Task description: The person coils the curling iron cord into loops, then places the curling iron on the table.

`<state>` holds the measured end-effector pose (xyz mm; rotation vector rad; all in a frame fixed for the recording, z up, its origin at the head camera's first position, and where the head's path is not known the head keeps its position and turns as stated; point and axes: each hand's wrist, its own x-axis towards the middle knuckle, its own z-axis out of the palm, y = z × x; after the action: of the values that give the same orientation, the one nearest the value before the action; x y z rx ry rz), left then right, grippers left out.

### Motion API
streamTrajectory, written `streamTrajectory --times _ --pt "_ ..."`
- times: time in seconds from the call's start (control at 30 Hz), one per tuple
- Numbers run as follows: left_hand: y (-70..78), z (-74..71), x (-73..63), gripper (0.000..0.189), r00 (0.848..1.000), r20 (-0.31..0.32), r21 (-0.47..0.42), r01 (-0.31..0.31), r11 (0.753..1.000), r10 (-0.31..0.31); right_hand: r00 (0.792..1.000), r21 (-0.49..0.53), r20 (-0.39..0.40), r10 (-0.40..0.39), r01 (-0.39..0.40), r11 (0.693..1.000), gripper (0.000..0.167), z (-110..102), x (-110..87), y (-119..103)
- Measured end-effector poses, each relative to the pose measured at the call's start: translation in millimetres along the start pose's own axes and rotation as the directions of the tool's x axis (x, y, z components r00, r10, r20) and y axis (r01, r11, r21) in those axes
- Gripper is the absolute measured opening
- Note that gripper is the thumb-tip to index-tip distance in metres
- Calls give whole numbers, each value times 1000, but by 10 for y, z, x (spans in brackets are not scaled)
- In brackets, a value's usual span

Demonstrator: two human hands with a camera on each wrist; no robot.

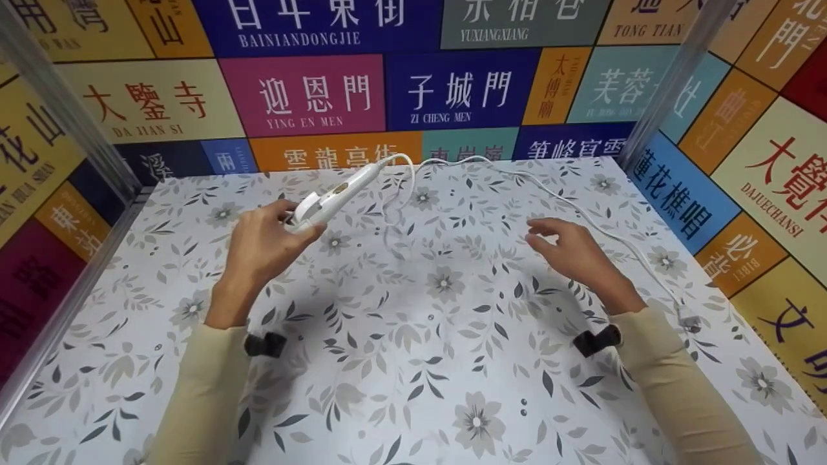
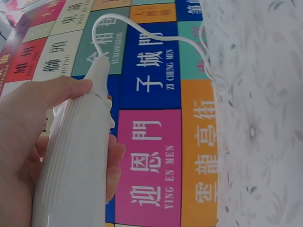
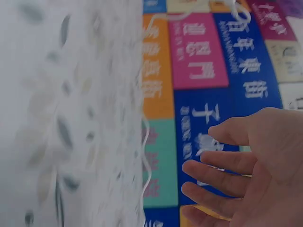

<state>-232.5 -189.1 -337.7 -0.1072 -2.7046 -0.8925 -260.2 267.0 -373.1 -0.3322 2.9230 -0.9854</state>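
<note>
My left hand (image 1: 258, 242) grips a white corded handheld appliance (image 1: 355, 183), raised over the left part of the table and tilted up toward the back. In the left wrist view, its ribbed white body (image 2: 73, 156) lies in the palm, the thumb along the top near the cord end and fingertips showing on the far side. A small gold oval shows on its side in the head view; the hand covers its near end. The right hand (image 1: 568, 248) hovers over the right side of the table, holding nothing, its fingers (image 3: 215, 177) loosely extended and spread.
A white cord (image 1: 549, 187) loops from the appliance along the table's back edge, then down the right side to a plug (image 1: 690, 321). The table (image 1: 400, 361) has a floral cover. Panels of coloured signs (image 1: 303, 93) enclose its back and sides.
</note>
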Motion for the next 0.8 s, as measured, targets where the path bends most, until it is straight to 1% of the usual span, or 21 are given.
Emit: streamTrajectory --times 0.1,0.27,0.37,0.53,0.63,0.7,0.73,0.8 --pt "57 21 -11 52 1000 10 -27 3 1000 -3 998 64 4 -66 66 996 47 88 -1 -194" --pt "125 74 -29 53 999 41 -75 4 997 -1 990 122 -1 -144 143 982 44 225 21 -464" --pt "162 105 -40 50 998 68 -102 -4 995 11 983 145 -3 -181 179 973 42 289 45 -576" --pt "251 171 -26 50 991 130 -184 1 983 24 975 203 -10 -224 221 954 41 379 79 -675" --pt "307 212 -11 51 985 169 -213 0 977 36 967 270 -14 -256 250 930 41 427 115 -712" --pt "343 241 -3 49 980 193 -234 -1 972 48 961 330 -7 -275 262 907 41 455 156 -719" --pt "358 253 0 47 978 201 -244 -4 970 54 959 362 3 -285 264 894 41 468 179 -716" --pt "388 276 5 44 976 207 -269 -8 963 66 952 450 37 -304 256 855 41 492 236 -695"
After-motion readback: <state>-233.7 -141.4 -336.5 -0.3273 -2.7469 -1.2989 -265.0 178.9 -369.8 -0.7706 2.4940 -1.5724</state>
